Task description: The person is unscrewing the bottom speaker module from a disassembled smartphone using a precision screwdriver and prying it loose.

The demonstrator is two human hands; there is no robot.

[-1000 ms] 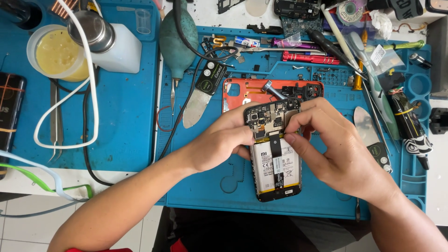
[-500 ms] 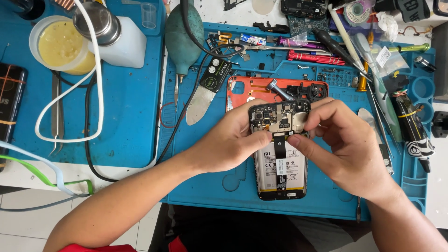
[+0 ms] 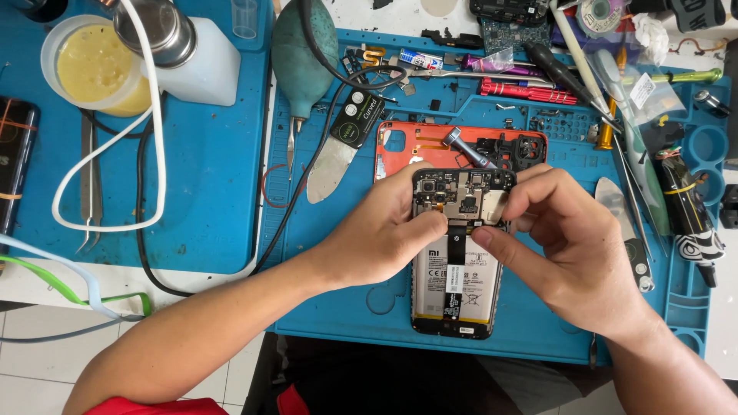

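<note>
Gripping opened phone (image 3: 453, 269) with both hands' fingers (image 3: 430, 227).

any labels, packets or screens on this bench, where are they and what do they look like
Battery label: white and grey rectangle inside the opened phone, below both hands.
Pry tool sticker: black with round green-white marks, left of the orange back cover.
Clear plastic bag with white tag: upper right, among the tools.

A phone repair workbench: blue silicone mats (image 3: 207, 192), with screwdrivers (image 3: 526, 91), tweezers (image 3: 91, 184) and a circuit board (image 3: 511, 34) scattered around an opened smartphone (image 3: 457, 253).
</note>
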